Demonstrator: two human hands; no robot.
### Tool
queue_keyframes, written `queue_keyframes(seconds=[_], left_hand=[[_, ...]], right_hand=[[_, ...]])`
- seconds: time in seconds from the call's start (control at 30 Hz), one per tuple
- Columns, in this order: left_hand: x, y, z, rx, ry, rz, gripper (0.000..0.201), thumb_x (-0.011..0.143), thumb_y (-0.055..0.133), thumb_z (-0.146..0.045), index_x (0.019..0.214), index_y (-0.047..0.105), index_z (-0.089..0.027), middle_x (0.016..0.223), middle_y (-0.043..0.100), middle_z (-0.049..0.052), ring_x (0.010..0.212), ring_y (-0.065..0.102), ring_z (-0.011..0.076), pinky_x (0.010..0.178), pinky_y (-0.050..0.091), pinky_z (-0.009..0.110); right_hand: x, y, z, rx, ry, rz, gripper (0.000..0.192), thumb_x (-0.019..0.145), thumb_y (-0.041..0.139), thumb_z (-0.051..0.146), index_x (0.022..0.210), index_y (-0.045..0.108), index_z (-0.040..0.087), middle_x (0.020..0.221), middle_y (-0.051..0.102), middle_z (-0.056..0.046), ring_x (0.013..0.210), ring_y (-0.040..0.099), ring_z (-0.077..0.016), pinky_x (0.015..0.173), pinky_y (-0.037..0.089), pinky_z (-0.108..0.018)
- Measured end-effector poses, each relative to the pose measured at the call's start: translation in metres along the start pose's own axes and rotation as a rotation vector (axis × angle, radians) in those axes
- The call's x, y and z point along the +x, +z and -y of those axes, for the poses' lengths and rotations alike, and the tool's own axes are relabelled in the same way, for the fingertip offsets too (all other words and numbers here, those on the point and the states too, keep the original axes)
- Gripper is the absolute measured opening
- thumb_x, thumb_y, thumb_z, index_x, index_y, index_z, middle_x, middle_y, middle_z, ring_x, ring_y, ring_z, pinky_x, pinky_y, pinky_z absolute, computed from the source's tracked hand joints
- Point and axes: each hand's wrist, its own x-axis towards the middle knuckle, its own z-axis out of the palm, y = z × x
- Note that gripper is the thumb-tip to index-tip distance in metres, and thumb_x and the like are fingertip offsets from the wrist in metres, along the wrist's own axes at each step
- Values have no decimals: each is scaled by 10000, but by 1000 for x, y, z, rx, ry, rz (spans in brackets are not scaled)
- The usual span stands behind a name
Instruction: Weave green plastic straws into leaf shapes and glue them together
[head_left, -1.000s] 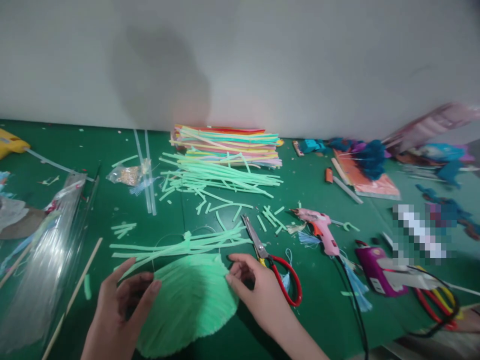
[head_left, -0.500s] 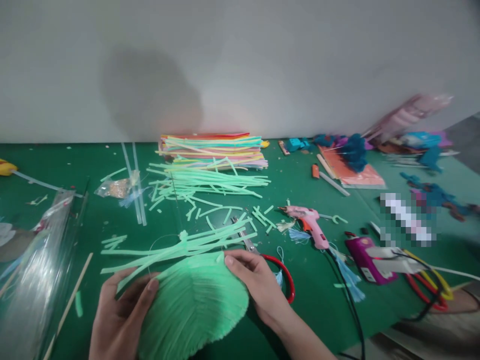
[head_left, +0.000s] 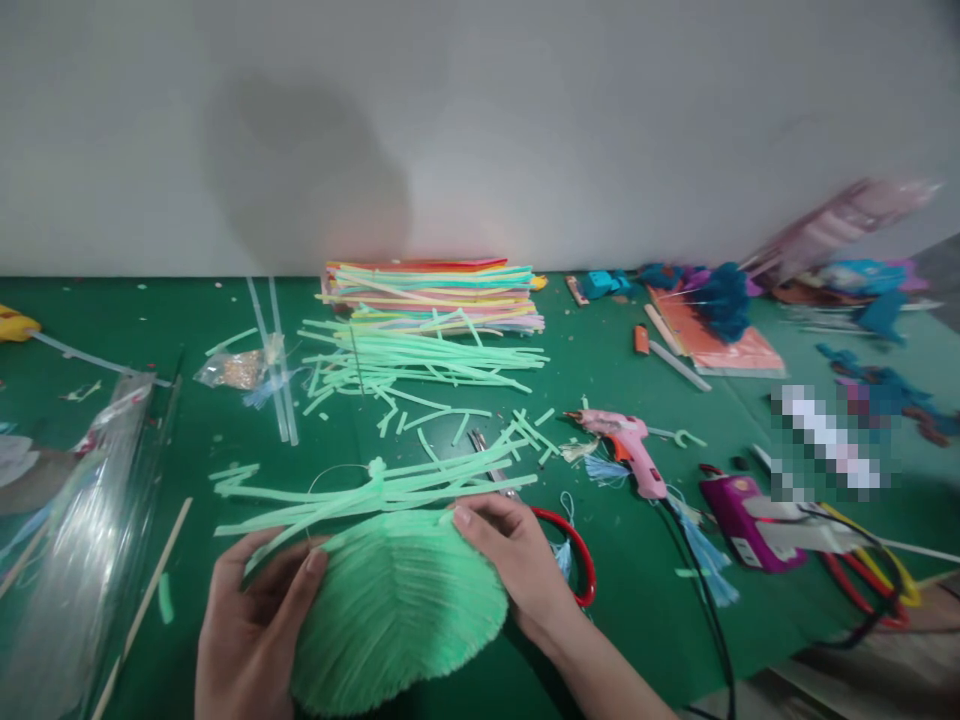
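1. Green table (head_left: 630,580) against a pale wall (head_left: 562,130); I see the leaf (head_left: 405,600) near centre, stretched between both hands, just below some strips (head_left: 450,490).
2. Right hand (head_left: 517,560) pinches its upper right edge, thumb on top. Left hand (head_left: 255,610) has fingertips at its left corner; I cannot tell whether they grip leaf or thread (head_left: 337,467).
3. I judge it light, soft, bendable, hardly slippery, its ribs easily crushed.
4. I'd hold both ends of the upper edge, sparing the ribs.
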Motion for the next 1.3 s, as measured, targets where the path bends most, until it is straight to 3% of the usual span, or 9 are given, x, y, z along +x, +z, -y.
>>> queue_keyframes(seconds=[0.27, 0.4, 0.5, 0.63, 0.8, 0.9, 1.0, 1.07, 1.3], left_hand=[[-9, 8, -4, 16, 12, -103, 664, 619, 848, -396, 1199, 542, -288, 831, 748, -31, 817, 708, 181, 682, 557, 240], [-16, 10, 2, -153, -134, -172, 569, 638, 833, -439, 1122, 554, -332, 821, 725, -75, 721, 681, 129, 672, 566, 230], [-21, 14, 7, -219, -261, -99, 509, 638, 822, -476, 1064, 587, -326, 786, 700, -81, 633, 665, 121, 643, 578, 243], [-26, 20, 6, -162, -282, 46, 624, 622, 830, -456, 1185, 598, -319, 961, 724, -3, 746, 715, 206, 628, 595, 278], [-28, 23, -6, -100, -204, 3, 839, 615, 839, -436, 1365, 463, -415, 1189, 666, 26, 884, 712, 251, 602, 597, 263], [-25, 21, -8, -68, -115, -4, 903, 633, 829, -424, 1420, 388, -408, 1227, 642, 34, 959, 690, 267, 625, 598, 261], [-21, 17, -5, 35, 12, -5, 915, 630, 827, -408, 1428, 383, -345, 1274, 610, 57, 1005, 666, 271, 674, 597, 268], [-19, 16, -3, 145, 65, -12, 927, 616, 828, -421, 1425, 391, -310, 1284, 593, 71, 1005, 657, 276, 703, 596, 291], [-23, 19, -5, 346, 157, 2, 926, 654, 770, -525, 1454, 342, -339, 1404, 482, 56, 1118, 584, 296, 874, 538, 361]], right_hand=[[2, 5, 2, -26, -65, -53, 309, 634, 835, 463, 723, 733, 186, 649, 620, 12, 577, 466, -96, 536, 378, -216], [3, 8, 1, 17, -108, -113, 292, 644, 837, 447, 741, 736, 191, 706, 670, 3, 623, 522, -107, 578, 415, -216], [3, 9, 3, 47, -69, -109, 313, 617, 854, 449, 751, 747, 188, 720, 695, -12, 643, 564, -130, 615, 452, -243], [4, 6, 8, 58, 5, -62, 347, 577, 878, 450, 761, 760, 181, 716, 702, -18, 649, 582, -137, 638, 464, -258], [6, 0, 8, -75, -40, -31, 340, 636, 832, 491, 742, 741, 181, 696, 673, -12, 638, 575, -135, 613, 463, -256], [4, -7, 2, -337, -288, -88, 285, 781, 731, 453, 914, 731, 201, 867, 680, -51, 728, 618, -168, 657, 511, -293], [1, -10, -2, -722, -827, -268, 185, 851, 675, 294, 1030, 704, 254, 1011, 603, -69, 915, 607, -210, 801, 529, -368], [-2, -7, -1, -941, -1090, -309, 178, 849, 673, 209, 1014, 712, 265, 1042, 547, -75, 1026, 553, -239, 885, 498, -414], [-1, 11, 8, -1094, -1185, -250, 199, 843, 676, 161, 1019, 699, 251, 1171, 478, -84, 1141, 445, -275, 955, 447, -459]])
